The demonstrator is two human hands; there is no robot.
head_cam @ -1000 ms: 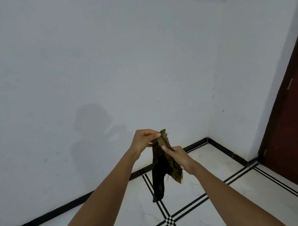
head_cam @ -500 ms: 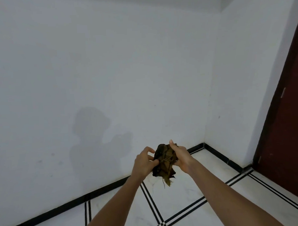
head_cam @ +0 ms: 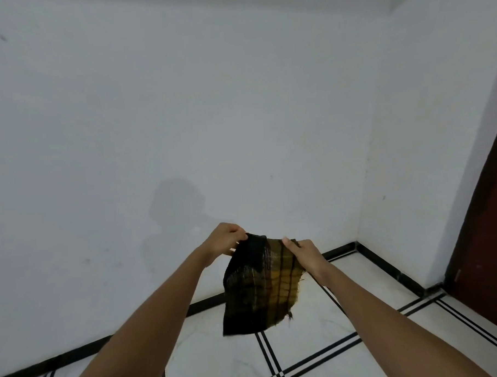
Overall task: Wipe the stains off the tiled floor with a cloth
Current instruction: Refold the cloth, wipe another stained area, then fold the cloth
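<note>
A dark cloth [head_cam: 260,284], black with yellow-brown checks and frayed edges, hangs spread open in the air above the floor. My left hand [head_cam: 225,240] pinches its upper left corner. My right hand [head_cam: 303,253] pinches its upper right corner. Both arms reach forward at about chest height. The white tiled floor [head_cam: 357,363] with black double lines lies below; I can make out no stain on it from here.
White walls [head_cam: 181,120] meet in a corner ahead on the right, with a black skirting strip [head_cam: 387,263] along their base. A dark red-brown door [head_cam: 488,235] stands at the right edge. My shadow falls on the wall ahead.
The cloth was bunched between both hands half a second ago; now it is pulled open and hangs flat, each hand at a top corner. My hands have moved apart.
</note>
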